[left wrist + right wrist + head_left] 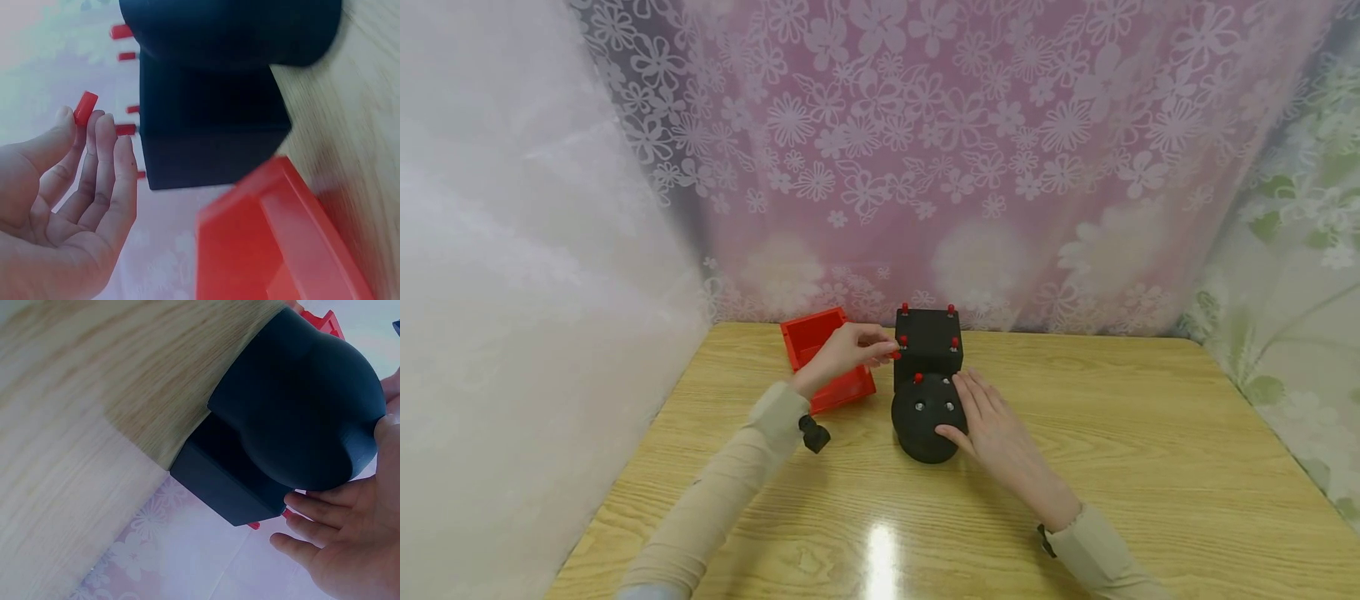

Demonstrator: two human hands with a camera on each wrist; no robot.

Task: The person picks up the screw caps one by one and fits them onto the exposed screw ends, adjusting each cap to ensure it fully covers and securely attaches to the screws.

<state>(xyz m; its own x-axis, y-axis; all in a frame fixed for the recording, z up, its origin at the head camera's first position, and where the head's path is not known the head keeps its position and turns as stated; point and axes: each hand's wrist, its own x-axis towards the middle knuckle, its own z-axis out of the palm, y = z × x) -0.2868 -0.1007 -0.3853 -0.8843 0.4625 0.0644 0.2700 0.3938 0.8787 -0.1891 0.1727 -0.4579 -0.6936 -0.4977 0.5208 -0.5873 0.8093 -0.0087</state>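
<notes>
In the head view my left hand [853, 350] pinches a small red cap [86, 107] between thumb and fingertips, close to the left side of a black square block [928, 330]. Four red-capped studs stand on that block's top, one near each corner. In front of it sits a black rounded, lobed block [928, 442] with one red cap [918, 378] and several bare metal studs [920, 407]. My right hand [1000, 429] rests on this lobed block's right side, fingers extended and thumb over its top.
A red plastic bin [852, 390] stands left of the black blocks, partly hidden by my left forearm. The wooden table [1112, 433] meets a pink flowered curtain [985, 167] at the back. Pale sheeting [535, 275] hangs on the left.
</notes>
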